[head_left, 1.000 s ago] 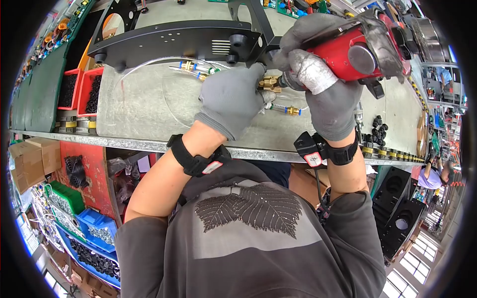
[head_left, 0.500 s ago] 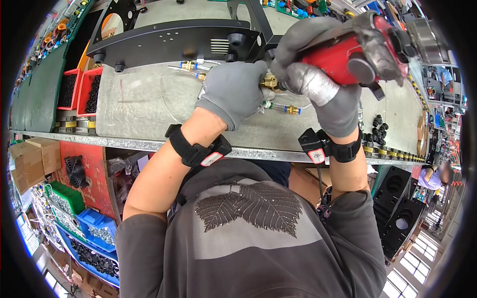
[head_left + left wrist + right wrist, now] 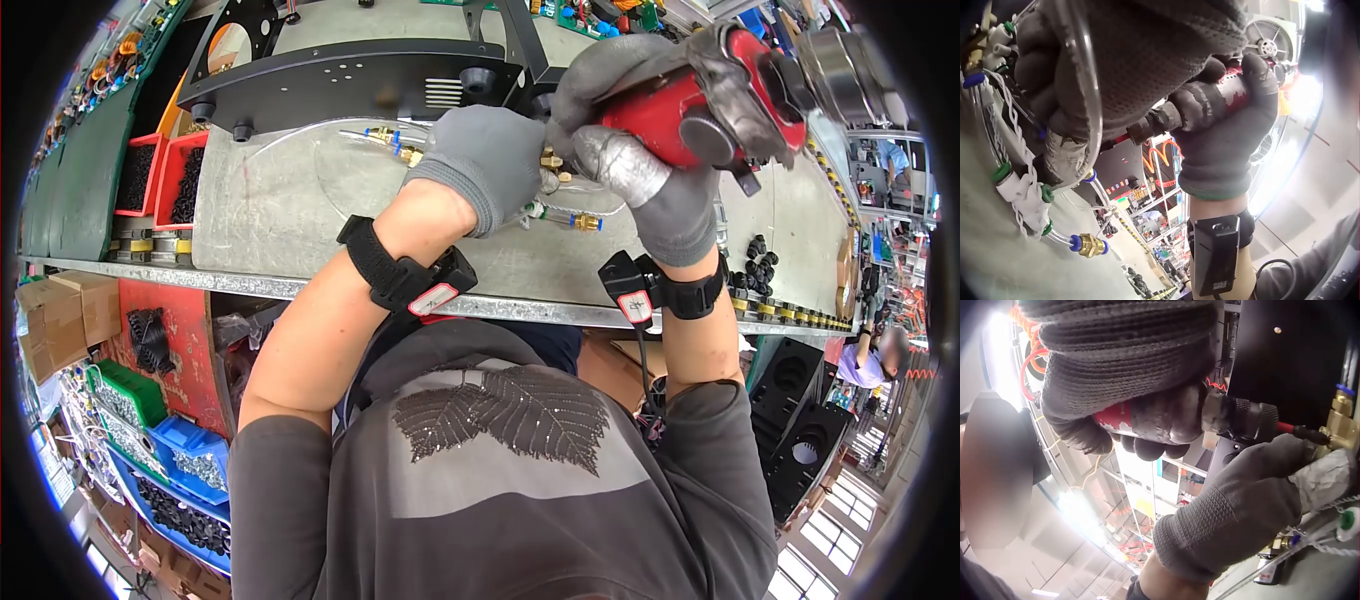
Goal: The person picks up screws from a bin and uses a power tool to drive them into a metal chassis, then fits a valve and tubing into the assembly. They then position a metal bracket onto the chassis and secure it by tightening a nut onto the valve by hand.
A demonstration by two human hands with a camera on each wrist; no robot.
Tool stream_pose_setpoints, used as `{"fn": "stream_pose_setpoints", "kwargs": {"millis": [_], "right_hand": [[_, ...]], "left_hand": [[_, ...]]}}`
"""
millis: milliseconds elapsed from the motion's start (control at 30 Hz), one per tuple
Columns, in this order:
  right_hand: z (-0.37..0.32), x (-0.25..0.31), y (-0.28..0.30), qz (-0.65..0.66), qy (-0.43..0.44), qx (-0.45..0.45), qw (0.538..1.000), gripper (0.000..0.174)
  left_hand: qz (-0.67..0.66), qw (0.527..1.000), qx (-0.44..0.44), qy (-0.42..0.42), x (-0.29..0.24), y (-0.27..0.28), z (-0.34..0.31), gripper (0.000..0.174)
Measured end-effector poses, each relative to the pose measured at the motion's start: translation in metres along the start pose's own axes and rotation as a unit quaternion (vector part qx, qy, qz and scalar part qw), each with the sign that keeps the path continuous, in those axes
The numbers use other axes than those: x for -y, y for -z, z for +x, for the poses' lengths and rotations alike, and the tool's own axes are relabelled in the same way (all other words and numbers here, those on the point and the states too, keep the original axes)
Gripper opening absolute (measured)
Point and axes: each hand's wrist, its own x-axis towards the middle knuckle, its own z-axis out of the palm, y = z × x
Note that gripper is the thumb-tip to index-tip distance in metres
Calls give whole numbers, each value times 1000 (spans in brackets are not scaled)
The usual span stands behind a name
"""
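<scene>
My gloved left hand (image 3: 485, 160) holds a brass fitting (image 3: 1341, 428) beside the black metal chassis (image 3: 340, 90). White tape wraps one of its fingers (image 3: 1325, 478). In my gloved right hand (image 3: 645, 180) is a red power screwdriver (image 3: 655, 120), gripped round its body. Its knurled chuck (image 3: 1254, 419) carries a red bit (image 3: 1297, 431) whose tip reaches the brass fitting, close to the left fingertips. Clear tubes run from a white tee connector (image 3: 1030, 206) to a brass connector with blue collars (image 3: 1091, 245), below the left hand. The left hand covers much of the fitting in the head view.
Red bins (image 3: 180, 185) of small black parts stand at the left of the metal worktable (image 3: 290, 220). Black knobs (image 3: 760, 262) lie near the right front edge. More tubing with blue collars (image 3: 385, 135) lies under the chassis front. Another person (image 3: 870, 355) is far right.
My left hand has moved up and right, turning over the brass fitting and hiding more of it. The right hand still holds the screwdriver there, with only small shifts.
</scene>
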Motion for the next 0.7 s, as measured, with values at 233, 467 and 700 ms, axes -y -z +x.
{"fn": "stream_pose_setpoints", "kwargs": {"millis": [233, 467, 700], "right_hand": [[5, -9, 20, 170, -13, 0, 985, 40], [-5, 1, 21, 106, 28, -21, 994, 40], [5, 20, 27, 120, 149, 25, 981, 38]], "left_hand": [[-5, 1000, 6, -9, -5, 3, 2, 22], [14, 999, -27, -13, -4, -3, -5, 27], [-144, 965, -220, -15, -6, -17, -33, 48]]}}
